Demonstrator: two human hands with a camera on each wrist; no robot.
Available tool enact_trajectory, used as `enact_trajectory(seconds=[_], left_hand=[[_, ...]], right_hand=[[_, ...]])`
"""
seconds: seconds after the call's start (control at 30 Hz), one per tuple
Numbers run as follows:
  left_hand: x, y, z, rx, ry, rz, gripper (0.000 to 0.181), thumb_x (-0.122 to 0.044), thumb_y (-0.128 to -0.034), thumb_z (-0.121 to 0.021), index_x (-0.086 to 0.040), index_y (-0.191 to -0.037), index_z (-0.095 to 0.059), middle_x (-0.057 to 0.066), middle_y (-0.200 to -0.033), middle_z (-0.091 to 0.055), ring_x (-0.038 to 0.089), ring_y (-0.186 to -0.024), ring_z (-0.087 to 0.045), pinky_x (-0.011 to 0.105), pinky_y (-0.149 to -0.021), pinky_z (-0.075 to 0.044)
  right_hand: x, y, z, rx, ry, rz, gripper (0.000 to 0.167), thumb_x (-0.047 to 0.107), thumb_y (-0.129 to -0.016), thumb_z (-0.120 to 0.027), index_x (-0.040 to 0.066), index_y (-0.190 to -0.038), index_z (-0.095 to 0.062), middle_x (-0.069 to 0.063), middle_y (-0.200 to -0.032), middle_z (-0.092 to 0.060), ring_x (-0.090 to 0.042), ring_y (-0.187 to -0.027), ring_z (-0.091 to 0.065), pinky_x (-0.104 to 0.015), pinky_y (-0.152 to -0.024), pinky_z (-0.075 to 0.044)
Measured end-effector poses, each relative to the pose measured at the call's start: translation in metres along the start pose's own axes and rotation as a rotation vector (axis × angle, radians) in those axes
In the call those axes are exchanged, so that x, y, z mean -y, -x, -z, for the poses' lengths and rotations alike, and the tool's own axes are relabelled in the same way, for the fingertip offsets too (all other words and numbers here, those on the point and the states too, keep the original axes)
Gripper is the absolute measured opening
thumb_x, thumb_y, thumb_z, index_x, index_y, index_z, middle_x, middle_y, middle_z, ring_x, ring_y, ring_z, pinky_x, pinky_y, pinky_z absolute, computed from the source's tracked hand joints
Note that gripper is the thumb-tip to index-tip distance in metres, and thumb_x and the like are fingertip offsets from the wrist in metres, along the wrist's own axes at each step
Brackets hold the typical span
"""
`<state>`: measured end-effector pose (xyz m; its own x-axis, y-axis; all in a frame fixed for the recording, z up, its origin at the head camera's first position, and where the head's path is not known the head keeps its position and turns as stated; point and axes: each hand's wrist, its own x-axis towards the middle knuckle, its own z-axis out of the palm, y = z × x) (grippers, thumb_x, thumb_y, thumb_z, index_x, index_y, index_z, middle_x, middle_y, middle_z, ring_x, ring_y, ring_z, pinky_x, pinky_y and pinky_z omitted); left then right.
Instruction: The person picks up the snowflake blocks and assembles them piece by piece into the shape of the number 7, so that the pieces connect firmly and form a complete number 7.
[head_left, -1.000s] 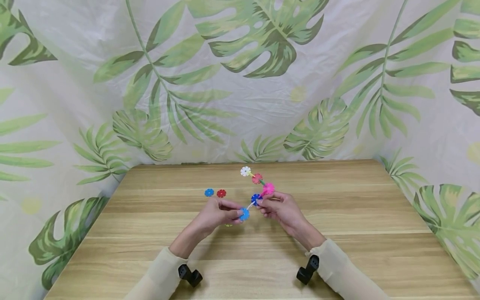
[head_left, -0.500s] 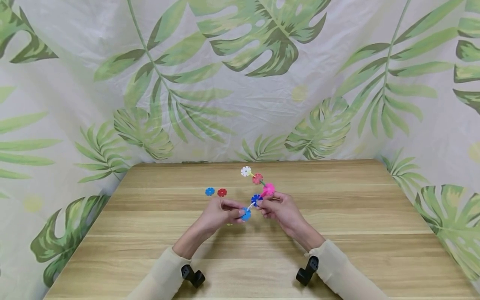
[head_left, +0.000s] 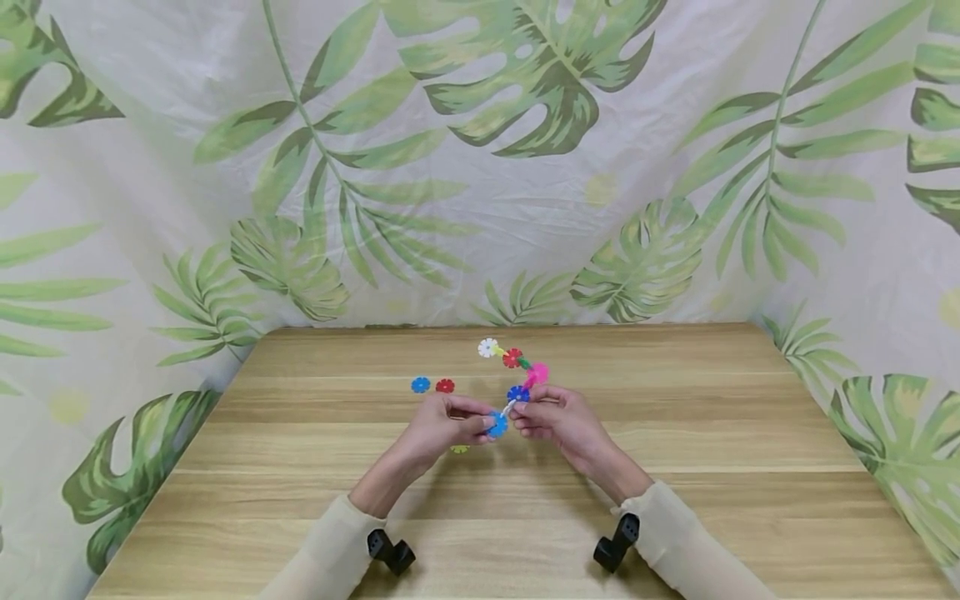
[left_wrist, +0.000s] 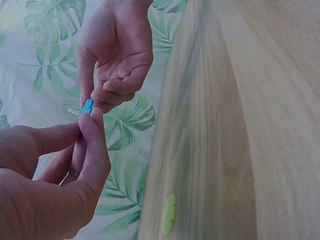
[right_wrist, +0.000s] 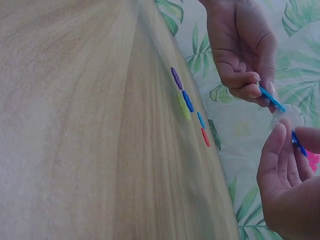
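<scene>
- Fingers [left_wrist: 93,145] and thumb of the left hand [head_left: 427,432] pinch the held light blue disc [head_left: 497,425], at the near end of a chain of notched discs raised over the table [head_left: 675,433].
- Right-hand fingertips grasp the dark blue disc [head_left: 517,393]; the right hand [head_left: 564,427] sits just beside the left, thumb and forefinger closed together.
- Between the two sets of fingertips stands the edge-on white disc [right_wrist: 295,115], linking the held light blue disc to the dark blue one. One right fingertip overlaps it in the right wrist view; whether they touch cannot be told.
- Just past the right fingers, the chain continues in pink discs [head_left: 538,374], then bends back left through a green disc [head_left: 524,364], the chain's red disc [head_left: 512,358] and a yellow disc [head_left: 500,351] to the white end disc [head_left: 487,347], the farthest piece from the fingers.
- Beyond the left fingers, the loose light blue disc [head_left: 421,385] and loose red disc [head_left: 445,386] lie side by side on the table.
- Below the left fingers, a yellow-green disc [head_left: 461,449] lies partly hidden by the hand; beside it, the right wrist view shows a purple disc [right_wrist: 176,78] and a loose blue disc [right_wrist: 187,101].
- Behind the fingers, past the table's far edge, hangs a leaf-patterned cloth [head_left: 525,208].
</scene>
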<state>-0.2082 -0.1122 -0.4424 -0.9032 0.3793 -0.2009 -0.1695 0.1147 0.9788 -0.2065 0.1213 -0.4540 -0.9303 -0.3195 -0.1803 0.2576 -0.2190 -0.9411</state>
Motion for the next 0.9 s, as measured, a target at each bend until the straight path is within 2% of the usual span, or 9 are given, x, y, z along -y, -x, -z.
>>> enact_trajectory(seconds=[0.27, 0.53, 0.7, 0.9], left_hand=[[0.002, 0.001, -0.005, -0.019, -0.005, -0.007, 0.025, -0.004, -0.0969, -0.074, 0.010, -0.118, -0.074, 0.013, -0.098, -0.079, 0.012, -0.079, -0.077, 0.038, -0.087, -0.066], [0.004, 0.000, -0.006, -0.046, -0.054, -0.022, 0.021, -0.001, -0.0974, -0.072, 0.010, -0.114, -0.075, 0.012, -0.093, -0.080, 0.012, -0.077, -0.076, 0.037, -0.083, -0.067], [0.002, 0.002, -0.008, -0.048, -0.096, -0.038, 0.019, -0.001, -0.0965, -0.072, 0.009, -0.112, -0.076, 0.012, -0.094, -0.080, 0.011, -0.077, -0.074, 0.037, -0.081, -0.067], [0.000, 0.003, -0.011, -0.059, -0.104, -0.046, 0.018, -0.001, -0.0973, -0.071, 0.007, -0.112, -0.077, 0.011, -0.095, -0.080, 0.011, -0.077, -0.073, 0.039, -0.083, -0.067]], right_hand=[[0.000, 0.002, -0.002, -0.020, -0.003, -0.004, 0.011, 0.002, -0.098, -0.068, 0.010, -0.092, -0.065, 0.000, -0.084, -0.079, -0.011, -0.075, -0.075, -0.025, -0.072, -0.064], [0.001, 0.002, -0.003, -0.027, 0.048, -0.027, 0.004, 0.003, -0.097, -0.070, 0.000, -0.095, -0.068, -0.005, -0.081, -0.078, -0.010, -0.068, -0.073, -0.025, -0.068, -0.064], [0.003, 0.003, -0.002, -0.017, 0.071, -0.053, 0.004, 0.003, -0.098, -0.066, -0.001, -0.096, -0.068, -0.002, -0.076, -0.076, -0.008, -0.064, -0.070, -0.023, -0.065, -0.063], [0.004, 0.003, -0.003, -0.016, 0.074, -0.066, 0.007, 0.003, -0.098, -0.062, 0.001, -0.094, -0.067, -0.001, -0.072, -0.072, -0.007, -0.059, -0.063, -0.022, -0.059, -0.060]])
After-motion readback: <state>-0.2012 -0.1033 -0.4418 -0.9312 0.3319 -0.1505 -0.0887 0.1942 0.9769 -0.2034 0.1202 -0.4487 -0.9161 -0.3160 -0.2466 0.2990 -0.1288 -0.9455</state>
